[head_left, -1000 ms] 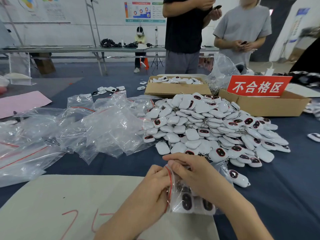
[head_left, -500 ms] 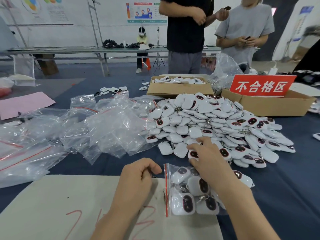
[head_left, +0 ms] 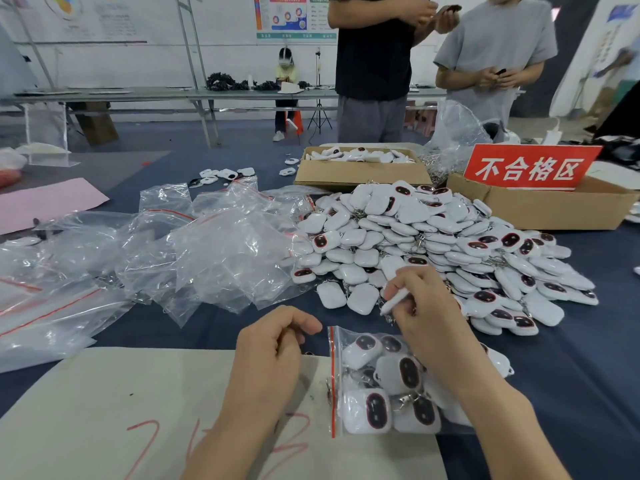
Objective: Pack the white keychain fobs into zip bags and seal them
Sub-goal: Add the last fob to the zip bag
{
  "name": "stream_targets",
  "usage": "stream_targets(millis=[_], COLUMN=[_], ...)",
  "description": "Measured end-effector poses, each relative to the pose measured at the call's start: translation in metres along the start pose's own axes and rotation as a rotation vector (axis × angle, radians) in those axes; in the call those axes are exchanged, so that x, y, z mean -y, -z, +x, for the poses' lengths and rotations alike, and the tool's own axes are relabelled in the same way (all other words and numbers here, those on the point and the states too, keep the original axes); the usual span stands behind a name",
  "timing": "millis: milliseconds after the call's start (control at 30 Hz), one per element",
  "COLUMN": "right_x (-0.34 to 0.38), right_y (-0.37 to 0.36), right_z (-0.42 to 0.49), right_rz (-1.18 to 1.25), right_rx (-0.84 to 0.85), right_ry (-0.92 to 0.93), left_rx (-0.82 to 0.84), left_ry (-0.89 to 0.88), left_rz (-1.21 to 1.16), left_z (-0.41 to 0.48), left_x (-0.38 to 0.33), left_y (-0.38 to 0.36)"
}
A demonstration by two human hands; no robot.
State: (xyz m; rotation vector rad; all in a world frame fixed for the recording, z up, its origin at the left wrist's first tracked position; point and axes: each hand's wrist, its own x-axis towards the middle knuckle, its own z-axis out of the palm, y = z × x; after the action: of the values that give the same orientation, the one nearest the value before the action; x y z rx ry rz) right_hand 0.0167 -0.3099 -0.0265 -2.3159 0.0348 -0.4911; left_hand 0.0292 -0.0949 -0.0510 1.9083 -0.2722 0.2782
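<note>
Right hand [head_left: 426, 306] held at near side of fob pile [head_left: 433, 244], mid-surface. Fingers curled, clamped on one white fob [head_left: 394, 301]; chain seen hanging below it.
Left hand [head_left: 273, 351] rested on beige sheet [head_left: 138, 393] at near edge of table [head_left: 571, 375]. Fingers curled in together, nothing seen held.
Filled zip bag [head_left: 333, 382] laid flat at near edge, partly on sheet, partly under right forearm, red strip toward left hand. Seal state not discernible.
Empty zip bags [head_left: 214, 251] heaped toward left edge.
Cardboard box [head_left: 554, 209] with red sign [head_left: 530, 168] placed toward far right corner.

Packing workshop, fob pile [head_left: 433, 244], reject box [head_left: 540, 206]
</note>
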Motion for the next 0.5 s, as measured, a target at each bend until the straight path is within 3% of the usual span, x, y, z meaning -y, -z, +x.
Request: stream_targets(millis=[133, 200, 300, 500], right_x=[0.022, 0.032, 0.041, 0.051], right_y=[0.004, -0.001, -0.013, -0.018], right_z=[-0.004, -0.008, -0.013, -0.017], right_rz=[0.144, 0.246, 0.370, 0.645], right_rx=[0.012, 0.068, 0.168, 0.176], right_ry=[0.179, 0.212, 0.222, 0.093], left_rx=[0.019, 0.127, 0.273, 0.083], left_ry=[0.068, 0.080, 0.032, 0.017], left_rz=[-0.306, -0.424, -0.408, -0.388], left_z=[0.001, -0.001, -0.006, 0.000], left_x=[-0.015, -0.022, -0.026, -0.021], left_y=[0.000, -0.001, -0.003, -0.003])
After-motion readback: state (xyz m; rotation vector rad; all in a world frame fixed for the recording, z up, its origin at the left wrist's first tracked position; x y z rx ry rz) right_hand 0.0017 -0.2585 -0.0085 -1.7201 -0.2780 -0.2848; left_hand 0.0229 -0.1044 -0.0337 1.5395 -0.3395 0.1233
